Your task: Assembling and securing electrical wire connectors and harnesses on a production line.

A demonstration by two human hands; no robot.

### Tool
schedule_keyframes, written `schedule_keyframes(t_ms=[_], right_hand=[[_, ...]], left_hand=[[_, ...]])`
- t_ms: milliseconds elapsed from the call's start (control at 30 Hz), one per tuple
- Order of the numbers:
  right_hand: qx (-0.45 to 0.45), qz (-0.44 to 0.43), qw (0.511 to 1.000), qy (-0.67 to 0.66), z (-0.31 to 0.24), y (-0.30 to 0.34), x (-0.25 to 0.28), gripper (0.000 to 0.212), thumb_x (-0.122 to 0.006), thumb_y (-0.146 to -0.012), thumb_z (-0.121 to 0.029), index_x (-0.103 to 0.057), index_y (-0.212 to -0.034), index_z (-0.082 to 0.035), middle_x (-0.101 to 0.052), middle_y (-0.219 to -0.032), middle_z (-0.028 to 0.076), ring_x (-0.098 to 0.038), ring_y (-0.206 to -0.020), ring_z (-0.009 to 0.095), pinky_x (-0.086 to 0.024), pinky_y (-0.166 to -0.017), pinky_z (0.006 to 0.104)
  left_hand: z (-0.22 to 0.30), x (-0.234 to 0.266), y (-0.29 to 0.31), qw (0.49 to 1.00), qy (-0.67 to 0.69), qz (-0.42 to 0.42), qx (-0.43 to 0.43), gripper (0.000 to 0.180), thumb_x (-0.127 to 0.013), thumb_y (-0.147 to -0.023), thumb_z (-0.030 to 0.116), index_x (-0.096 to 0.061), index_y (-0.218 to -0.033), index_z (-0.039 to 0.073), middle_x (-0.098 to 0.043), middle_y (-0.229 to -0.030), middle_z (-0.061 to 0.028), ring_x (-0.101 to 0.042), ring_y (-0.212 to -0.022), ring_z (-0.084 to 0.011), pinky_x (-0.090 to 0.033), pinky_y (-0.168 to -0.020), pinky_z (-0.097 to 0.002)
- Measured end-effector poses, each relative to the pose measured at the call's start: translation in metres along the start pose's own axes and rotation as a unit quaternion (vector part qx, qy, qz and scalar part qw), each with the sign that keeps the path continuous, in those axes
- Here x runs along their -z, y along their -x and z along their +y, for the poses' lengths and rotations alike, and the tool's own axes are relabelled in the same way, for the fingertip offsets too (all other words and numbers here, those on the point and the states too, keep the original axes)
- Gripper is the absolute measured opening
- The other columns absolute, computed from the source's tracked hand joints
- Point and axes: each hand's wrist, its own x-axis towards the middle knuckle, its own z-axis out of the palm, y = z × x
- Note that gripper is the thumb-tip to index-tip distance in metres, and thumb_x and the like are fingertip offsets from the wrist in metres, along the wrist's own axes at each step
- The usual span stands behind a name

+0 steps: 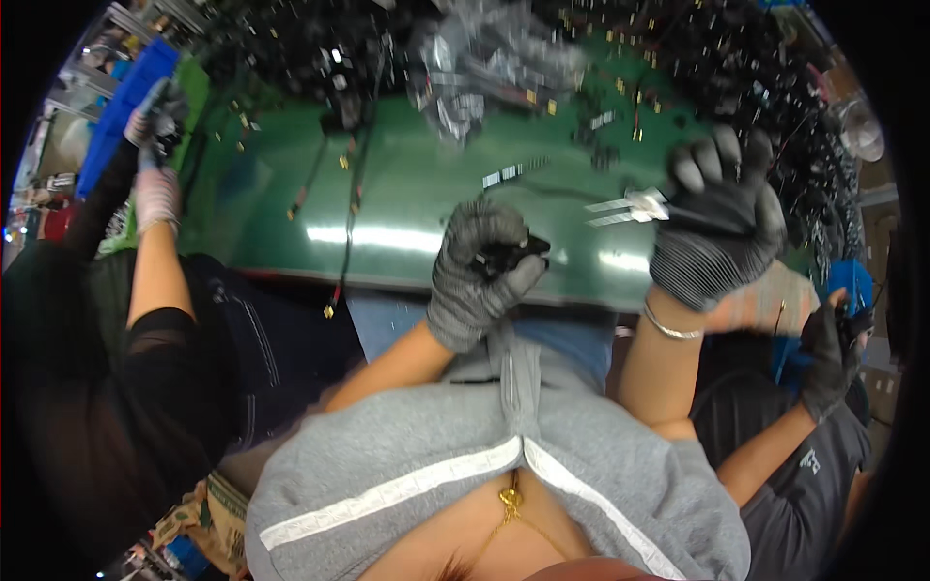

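My left hand [480, 271] wears a grey knit glove. Its fingers are curled in tight around a small black plastic part [511, 254]. The part sits between the thumb and the bent fingers, just above the near edge of the green worktop [407, 194].

My right hand [722, 232] wears a dark grey glove with thin stripes. It is up higher and off to the side, well apart from the left hand. It is closed too, and it grips a small silver metal tool with two flat tips [630, 206]. The tips stick out toward my left hand and hang over the worktop. A thin black wire [552, 190] curves across the worktop between the two hands. I cannot tell whether it joins the black part.

A silver bangle [668, 329] is on my right wrist.

At the far side of the worktop lies a big heap of black cables with small gold ends [697, 58]. A crumpled clear plastic bag [484, 68] lies in the middle of the heap, with dark parts inside it. A few loose black cables [354, 184] run down the worktop toward me.

A blue plastic bin [126, 107] stands at the far left. I cannot see what is in it.

Another person's gloved hand [155, 121] on my left holds something dark near the bin. A different person's black-gloved hand [828, 353] is on my right.
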Motion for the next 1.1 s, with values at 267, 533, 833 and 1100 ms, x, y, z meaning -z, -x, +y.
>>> schedule_keyframes(t_ms=[267, 533, 833, 1100], right_hand=[[0.061, 0.131, 0.988, 0.045, -0.035, 0.024, 0.03, 0.033, -0.048, -0.091, -0.014, -0.052, -0.123, -0.005, -0.055, -0.099, 0.012, -0.051, -0.08, 0.021, -0.048, -0.067, 0.0343], [0.069, 0.162, 0.981, 0.08, -0.065, 0.031, 0.042, 0.031, -0.052, -0.091, -0.01, -0.053, -0.122, -0.004, -0.054, -0.096, 0.009, -0.053, -0.081, 0.019, -0.049, -0.066, 0.0317], [-0.092, 0.235, 0.742, 0.621, -0.112, -0.057, 0.038, 0.033, -0.066, -0.087, -0.025, -0.063, -0.114, -0.006, -0.06, -0.08, -0.001, -0.055, -0.069, 0.008, -0.048, -0.059, 0.0235], [-0.312, 0.133, 0.211, 0.917, -0.114, -0.175, 0.155, 0.049, -0.068, -0.081, -0.026, -0.059, -0.127, -0.013, -0.062, -0.124, 0.015, -0.061, -0.113, 0.032, -0.051, -0.092, 0.0397]], left_hand=[[0.069, 0.014, -0.189, 0.983, 0.116, 0.144, 0.0, 0.049, -0.07, -0.085, 0.032, -0.045, -0.12, 0.008, -0.058, -0.092, -0.0075, -0.058, -0.068, -0.0149, -0.05, -0.06, -0.0277], [0.032, 0.04, -0.194, 0.917, -0.388, 0.079, 0.039, 0.085, -0.072, -0.079, 0.038, -0.029, -0.146, 0.009, -0.027, -0.151, -0.0177, -0.024, -0.142, -0.0334, -0.025, -0.115, -0.0393], [0.027, -0.011, -0.034, 0.896, -0.432, -0.099, -0.016, 0.037, -0.068, -0.083, 0.018, -0.058, -0.118, 0.011, -0.048, -0.131, -0.0132, -0.044, -0.127, -0.0335, -0.037, -0.105, -0.0428], [0.024, -0.007, -0.032, 0.932, -0.361, -0.02, -0.013, 0.02, -0.065, -0.083, 0.01, -0.064, -0.103, 0.006, -0.055, -0.119, -0.0136, -0.052, -0.117, -0.0309, -0.042, -0.101, -0.0409]])
